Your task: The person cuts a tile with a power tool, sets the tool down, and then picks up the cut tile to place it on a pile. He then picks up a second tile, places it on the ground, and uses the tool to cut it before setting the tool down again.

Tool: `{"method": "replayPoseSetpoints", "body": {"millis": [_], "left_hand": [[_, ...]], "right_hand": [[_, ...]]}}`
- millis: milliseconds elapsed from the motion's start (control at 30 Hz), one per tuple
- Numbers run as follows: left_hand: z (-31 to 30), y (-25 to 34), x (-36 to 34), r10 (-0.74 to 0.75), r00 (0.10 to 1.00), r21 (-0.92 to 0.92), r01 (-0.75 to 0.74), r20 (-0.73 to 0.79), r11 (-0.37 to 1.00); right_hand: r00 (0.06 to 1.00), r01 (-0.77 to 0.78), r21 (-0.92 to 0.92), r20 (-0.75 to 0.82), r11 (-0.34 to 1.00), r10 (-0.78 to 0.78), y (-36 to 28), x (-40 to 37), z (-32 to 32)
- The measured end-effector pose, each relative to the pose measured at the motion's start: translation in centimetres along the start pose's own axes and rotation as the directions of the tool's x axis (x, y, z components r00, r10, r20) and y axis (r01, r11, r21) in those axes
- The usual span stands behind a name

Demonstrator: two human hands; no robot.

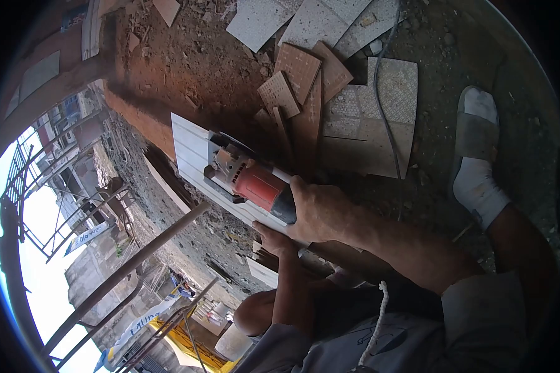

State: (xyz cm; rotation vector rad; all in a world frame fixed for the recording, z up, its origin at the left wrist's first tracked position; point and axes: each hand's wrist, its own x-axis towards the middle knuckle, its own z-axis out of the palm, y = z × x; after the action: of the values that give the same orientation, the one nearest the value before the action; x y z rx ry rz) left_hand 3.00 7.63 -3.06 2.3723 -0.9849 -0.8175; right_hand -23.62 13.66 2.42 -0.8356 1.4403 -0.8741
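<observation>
A red and black power tool [258,186] with a metal head lies over a long pale tile [190,146] that has straight lines on it. Its rear handle is in my right hand [317,211], the fingers wrapped round it. My left hand [277,241] holds the near edge of the same tile, below the tool's rear end; some of its fingers are hidden. The tool's head rests at or just above the tile's far part, and whether its disc touches the surface cannot be made out.
Brown tile pieces [298,71] and patterned pale tiles [379,118] lie on the dirt beyond the tool. A grey cable [382,112] crosses them. My foot in a sandal [477,133] is at the right. Metal poles [130,264] and a yellow sheet [196,342] stand at the left.
</observation>
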Motion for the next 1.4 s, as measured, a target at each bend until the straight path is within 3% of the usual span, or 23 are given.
{"method": "replayPoseSetpoints", "body": {"millis": [367,433,567,833,1400], "left_hand": [[0.2,0.2,-0.1,-0.049,0.999,-0.038,0.049,0.009,0.998],[0.1,0.6,-0.5,-0.057,0.998,0.058,0.057,0.004,0.997],[0.2,0.3,-0.5,-0.022,1.0,0.064,0.022,-0.001,0.998],[0.5,1.4,-1.9,-0.063,0.998,-0.061,0.062,-0.007,0.996],[0.3,0.6,-0.4,-0.09,0.996,-0.104,0.088,-0.015,0.991]], "right_hand": [[1.0,0.011,-0.025,-0.011,1.0,-0.012,0.3,-0.4,0.1],[1.0,0.007,-0.029,-0.004,1.0,-0.007,0.3,-0.4,0.1],[1.0,0.013,-0.018,-0.013,1.0,-0.013,0.4,-0.5,0.3],[0.999,0.023,-0.009,-0.029,1.0,-0.023,0.7,-1.0,0.2],[0.999,-0.025,-0.012,0.024,1.0,0.025,0.8,-1.7,-0.1]]}}
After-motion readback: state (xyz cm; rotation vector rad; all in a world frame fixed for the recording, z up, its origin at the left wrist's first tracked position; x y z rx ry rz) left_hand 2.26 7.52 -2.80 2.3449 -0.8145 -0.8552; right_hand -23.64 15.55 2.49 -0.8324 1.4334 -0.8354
